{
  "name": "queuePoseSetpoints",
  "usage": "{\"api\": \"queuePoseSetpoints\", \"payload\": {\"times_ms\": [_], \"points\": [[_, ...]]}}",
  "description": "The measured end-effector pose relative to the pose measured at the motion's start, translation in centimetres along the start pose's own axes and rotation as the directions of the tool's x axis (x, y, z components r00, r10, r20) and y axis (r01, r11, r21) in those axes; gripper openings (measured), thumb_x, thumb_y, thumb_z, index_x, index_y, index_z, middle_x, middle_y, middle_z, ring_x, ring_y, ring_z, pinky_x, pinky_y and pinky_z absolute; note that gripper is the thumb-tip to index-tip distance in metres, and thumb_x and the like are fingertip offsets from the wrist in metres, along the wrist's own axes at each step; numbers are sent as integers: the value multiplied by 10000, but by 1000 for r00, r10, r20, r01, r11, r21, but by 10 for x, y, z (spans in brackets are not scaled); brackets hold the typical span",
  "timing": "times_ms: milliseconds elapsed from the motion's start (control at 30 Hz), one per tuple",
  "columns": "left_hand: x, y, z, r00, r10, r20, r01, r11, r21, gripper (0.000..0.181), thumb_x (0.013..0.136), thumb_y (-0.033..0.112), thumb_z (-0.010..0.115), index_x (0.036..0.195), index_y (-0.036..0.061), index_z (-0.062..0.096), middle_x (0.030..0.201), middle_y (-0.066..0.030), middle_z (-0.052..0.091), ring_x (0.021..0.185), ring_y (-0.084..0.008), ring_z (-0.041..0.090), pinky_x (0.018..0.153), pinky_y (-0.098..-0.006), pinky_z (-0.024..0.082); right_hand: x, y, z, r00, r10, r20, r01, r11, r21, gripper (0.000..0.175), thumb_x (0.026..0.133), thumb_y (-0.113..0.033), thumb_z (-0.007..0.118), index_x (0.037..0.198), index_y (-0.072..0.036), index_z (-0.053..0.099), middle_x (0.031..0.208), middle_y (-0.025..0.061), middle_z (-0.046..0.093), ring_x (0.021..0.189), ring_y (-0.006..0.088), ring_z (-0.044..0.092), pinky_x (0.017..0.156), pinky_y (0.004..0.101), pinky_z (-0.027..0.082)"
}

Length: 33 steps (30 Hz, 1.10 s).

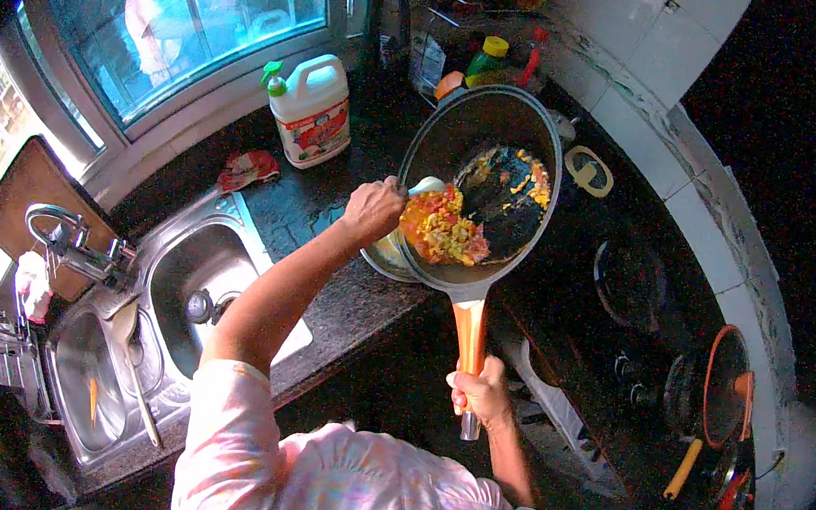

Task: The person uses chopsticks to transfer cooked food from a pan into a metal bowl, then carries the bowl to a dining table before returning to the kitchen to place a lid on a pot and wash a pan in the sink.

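Note:
My right hand [484,396] grips the orange handle [470,338] of a dark frying pan [492,98], held tilted above the counter. Chopped food in yellow and red [441,227], which looks like egg and tomato, is heaped at the pan's left side. More bits cling to its far right wall. My left hand [377,210] is closed at the pan's left rim on a pale spoon or spatula [429,185], whose head touches the heap. Under that rim a bowl or plate [386,259] partly shows; its contents are mostly hidden.
Left lies a double steel sink [192,261] with a faucet [54,215] and a wooden spoon [132,359] on its divider. Behind stand a white jug [315,112] and a red cloth [250,167]. A dark stove [627,284] and orange-rimmed lid [727,386] are right. A person [153,7] shows in the window.

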State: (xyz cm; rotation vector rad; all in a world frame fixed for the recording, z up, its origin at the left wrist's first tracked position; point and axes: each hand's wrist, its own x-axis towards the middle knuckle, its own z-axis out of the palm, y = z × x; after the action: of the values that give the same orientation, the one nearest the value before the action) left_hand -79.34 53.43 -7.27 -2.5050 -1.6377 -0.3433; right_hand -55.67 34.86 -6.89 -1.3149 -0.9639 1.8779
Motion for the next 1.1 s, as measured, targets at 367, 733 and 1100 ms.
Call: {"api": "queuePoseSetpoints", "payload": {"times_ms": [367,733,1100], "points": [[-1,-19,65,987,121,-109,-139,973,-182,124,630,97,467,625,16,561,750,-161,532,631,-272,552,505,-345,446,6,4,21,982,-38,-185,-6,973,-229,113,613,-37,508,631,-16,398,465,28,420,331,89,400,297,218,346],[-15,-24,20,1000,28,12,-27,999,-24,92,592,136,500,585,54,542,675,-110,531,597,-248,540,481,-343,440,19,20,13,950,-197,-242,76,899,-431,184,609,-71,535,661,5,375,477,41,430,335,126,440,303,253,376],[-2,-1,51,989,-58,-138,42,993,-112,139,613,156,482,659,37,538,800,-122,497,609,-230,523,481,-339,426,14,24,13,923,-283,-261,98,828,-552,218,613,-84,546,668,16,361,490,59,438,346,131,443,311,262,384]]}}
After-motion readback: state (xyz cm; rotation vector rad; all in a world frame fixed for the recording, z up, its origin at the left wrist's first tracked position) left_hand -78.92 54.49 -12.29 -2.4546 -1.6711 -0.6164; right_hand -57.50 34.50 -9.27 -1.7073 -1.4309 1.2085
